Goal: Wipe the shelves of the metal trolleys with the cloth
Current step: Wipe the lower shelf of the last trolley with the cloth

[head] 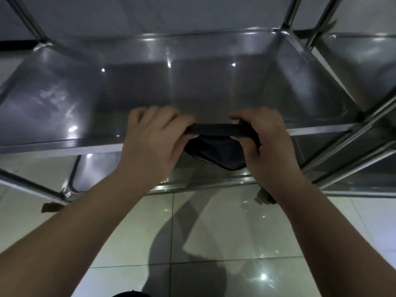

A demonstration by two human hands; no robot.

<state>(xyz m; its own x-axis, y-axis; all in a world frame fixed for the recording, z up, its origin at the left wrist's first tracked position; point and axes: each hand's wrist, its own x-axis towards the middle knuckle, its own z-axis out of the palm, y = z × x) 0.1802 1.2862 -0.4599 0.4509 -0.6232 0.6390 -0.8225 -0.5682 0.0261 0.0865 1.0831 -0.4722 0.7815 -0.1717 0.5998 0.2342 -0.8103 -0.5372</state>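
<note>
Both hands' fingers (150, 117) curl tight: left hand (150, 136) and right hand (265, 140) grip a dark cloth (216, 150) at the shelf (192, 86) rim (fingertips mostly hidden).

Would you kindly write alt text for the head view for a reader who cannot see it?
The left hand and right hand hold a dark cloth taut between them at the front edge of a metal trolley shelf. A second trolley stands beside it.

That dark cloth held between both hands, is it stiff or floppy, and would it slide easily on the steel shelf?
Probably floppy: the dark cloth is taut only along the edge between the left hand and right hand, and the rest sags below. Likely light: the folded edge looks thin. It should glide easily on the glossy steel shelf.
</note>
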